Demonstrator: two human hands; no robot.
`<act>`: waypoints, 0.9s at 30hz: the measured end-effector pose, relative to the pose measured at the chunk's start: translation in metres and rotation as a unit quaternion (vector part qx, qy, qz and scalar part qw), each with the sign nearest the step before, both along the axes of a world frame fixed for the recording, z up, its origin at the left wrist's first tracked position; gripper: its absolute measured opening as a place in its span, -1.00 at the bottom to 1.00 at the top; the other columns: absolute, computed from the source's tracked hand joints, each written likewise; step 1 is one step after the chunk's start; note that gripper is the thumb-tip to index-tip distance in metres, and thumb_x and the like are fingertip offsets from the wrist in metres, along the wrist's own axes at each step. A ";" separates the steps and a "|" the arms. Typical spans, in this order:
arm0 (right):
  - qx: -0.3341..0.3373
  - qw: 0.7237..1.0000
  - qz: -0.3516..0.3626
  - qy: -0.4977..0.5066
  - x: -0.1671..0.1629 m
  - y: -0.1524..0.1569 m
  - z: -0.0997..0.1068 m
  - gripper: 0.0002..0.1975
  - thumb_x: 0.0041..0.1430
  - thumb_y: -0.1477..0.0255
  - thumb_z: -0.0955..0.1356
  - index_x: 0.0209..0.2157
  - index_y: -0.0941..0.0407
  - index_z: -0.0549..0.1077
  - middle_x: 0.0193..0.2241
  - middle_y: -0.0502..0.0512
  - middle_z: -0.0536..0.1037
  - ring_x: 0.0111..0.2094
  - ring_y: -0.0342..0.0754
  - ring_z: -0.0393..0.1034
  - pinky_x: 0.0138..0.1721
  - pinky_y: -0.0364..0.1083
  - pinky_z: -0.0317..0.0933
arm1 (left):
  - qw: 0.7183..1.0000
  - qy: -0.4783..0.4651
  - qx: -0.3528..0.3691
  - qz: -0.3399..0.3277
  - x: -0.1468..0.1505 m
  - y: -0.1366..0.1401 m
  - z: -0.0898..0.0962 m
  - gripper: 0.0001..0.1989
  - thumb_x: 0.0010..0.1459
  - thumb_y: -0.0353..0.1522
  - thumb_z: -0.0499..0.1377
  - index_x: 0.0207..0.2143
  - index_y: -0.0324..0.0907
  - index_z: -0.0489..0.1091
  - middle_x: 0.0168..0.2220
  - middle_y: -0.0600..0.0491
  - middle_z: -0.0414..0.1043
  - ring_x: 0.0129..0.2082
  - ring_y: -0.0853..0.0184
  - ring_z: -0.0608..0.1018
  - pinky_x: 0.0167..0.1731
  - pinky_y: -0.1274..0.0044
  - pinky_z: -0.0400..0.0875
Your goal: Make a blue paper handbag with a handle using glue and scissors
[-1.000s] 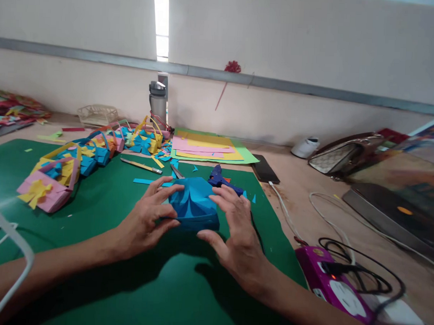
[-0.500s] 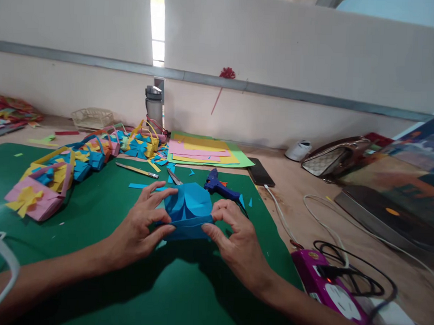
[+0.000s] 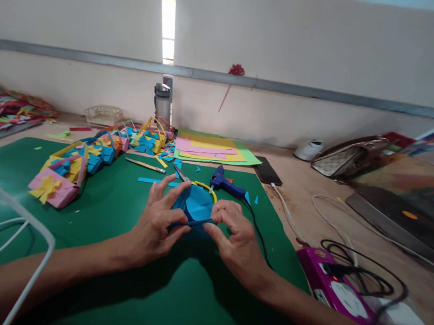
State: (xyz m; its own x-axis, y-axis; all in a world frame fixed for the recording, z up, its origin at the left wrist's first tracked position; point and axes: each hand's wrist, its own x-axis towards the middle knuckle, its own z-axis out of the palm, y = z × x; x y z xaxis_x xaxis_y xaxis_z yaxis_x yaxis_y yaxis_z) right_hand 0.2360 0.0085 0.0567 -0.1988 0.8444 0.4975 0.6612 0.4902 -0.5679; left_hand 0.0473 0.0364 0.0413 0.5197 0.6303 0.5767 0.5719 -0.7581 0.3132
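A folded piece of blue paper [image 3: 199, 205] is held up between my two hands over the green cutting mat [image 3: 132, 293]. My left hand [image 3: 160, 217] pinches its near edge on the left between thumb and fingers. On the right, my right hand [image 3: 232, 228] grips the same edge, thumb underneath. Partly hidden behind the paper lie yellow-handled scissors [image 3: 181, 173]. A blue glue gun [image 3: 226, 183] rests just beyond my right hand. Past my left hand are a utility knife [image 3: 145, 165] and a blue paper strip [image 3: 155, 181].
Several small paper baskets [image 3: 58, 184] line the left. Coloured sheets [image 3: 210, 148] are stacked at the back beside a bottle [image 3: 163, 105]. A phone [image 3: 268, 171], a purple power strip [image 3: 335, 287] and cables lie right. A white curved frame [image 3: 38, 222] crosses the lower left.
My hands have come closer together, and the paper's near edge is now pressed narrower, its opening smaller. More of the scissors shows. The view has turned slightly left.
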 end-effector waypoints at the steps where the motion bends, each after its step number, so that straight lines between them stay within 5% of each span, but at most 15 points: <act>1: 0.003 1.000 -0.008 0.000 0.002 0.001 0.001 -0.87 0.08 0.51 0.29 -0.52 0.08 0.27 -0.41 0.03 0.41 -0.27 -0.03 0.30 -0.17 0.01 0.16 | 1.000 0.003 0.008 0.001 -0.002 0.002 0.000 -0.95 0.05 -0.45 0.17 -0.46 -0.20 0.42 0.19 -0.09 0.10 0.22 -0.03 -0.02 0.07 0.03 0.08; 5: 0.013 0.999 -0.043 0.011 0.008 0.007 0.003 -0.87 0.12 0.48 0.26 -0.50 0.08 0.27 -0.38 0.04 0.41 -0.27 -0.03 0.31 -0.20 -0.02 0.19 | 0.999 -0.014 0.041 0.022 -0.011 0.011 0.000 -0.77 0.03 -0.40 0.20 -0.20 -0.16 0.37 0.21 -0.13 0.05 0.24 -0.03 -0.05 0.09 0.07 0.07; 8: 0.015 0.998 -0.058 0.022 0.011 0.009 0.004 -0.86 0.14 0.46 0.25 -0.50 0.07 0.28 -0.38 0.03 0.39 -0.28 -0.04 0.31 -0.23 -0.04 0.20 | 0.995 -0.080 0.014 0.057 -0.014 0.018 -0.005 -0.58 -0.01 -0.32 0.25 -0.09 -0.15 0.25 0.05 -0.14 0.26 0.11 0.06 0.22 0.04 0.18 0.21; 10: 0.023 0.997 -0.063 0.026 0.013 0.009 0.003 -0.86 0.14 0.45 0.25 -0.50 0.07 0.26 -0.38 0.03 0.38 -0.28 -0.04 0.31 -0.23 -0.04 0.20 | 0.989 -0.122 -0.043 0.073 -0.014 0.019 -0.009 -0.65 -0.02 -0.29 0.25 -0.18 -0.16 0.26 -0.16 -0.06 0.38 -0.12 0.18 0.41 -0.12 0.32 0.35; 13: 0.026 0.997 -0.066 0.034 0.014 0.009 0.001 -0.85 0.15 0.45 0.26 -0.50 0.07 0.26 -0.39 0.03 0.38 -0.28 -0.05 0.30 -0.23 -0.04 0.20 | 0.978 -0.142 -0.145 0.050 -0.013 0.019 -0.016 -0.83 0.02 -0.30 0.20 -0.39 -0.18 0.28 -0.37 0.05 0.40 -0.37 0.33 0.45 -0.35 0.48 0.37; 17: 0.005 0.997 -0.065 0.047 0.014 0.008 -0.001 -0.83 0.15 0.43 0.27 -0.52 0.07 0.28 -0.38 0.04 0.39 -0.28 -0.03 0.32 -0.24 -0.03 0.21 | 0.962 -0.159 -0.220 -0.003 -0.013 0.018 -0.021 -0.87 0.08 -0.34 0.14 -0.48 -0.20 0.30 -0.45 0.08 0.38 -0.42 0.38 0.43 -0.39 0.54 0.33; 27: -0.031 0.995 -0.073 0.066 0.014 0.011 -0.004 -0.85 0.07 0.43 0.32 -0.55 0.08 0.32 -0.40 0.04 0.41 -0.29 -0.03 0.33 -0.26 -0.04 0.20 | 0.925 -0.199 -0.323 0.021 -0.011 0.020 -0.022 -0.84 0.05 -0.32 0.14 -0.53 -0.20 0.33 -0.52 0.10 0.36 -0.49 0.41 0.38 -0.47 0.58 0.27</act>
State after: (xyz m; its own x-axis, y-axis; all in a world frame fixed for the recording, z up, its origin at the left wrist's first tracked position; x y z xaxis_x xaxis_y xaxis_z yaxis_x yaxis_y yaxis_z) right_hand 0.2499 0.0196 0.0526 -0.0078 0.8892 0.4574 0.6414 0.3554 -0.6799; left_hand 0.0364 0.0565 0.0192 0.3147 0.9247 0.2141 0.3383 -0.3200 0.8850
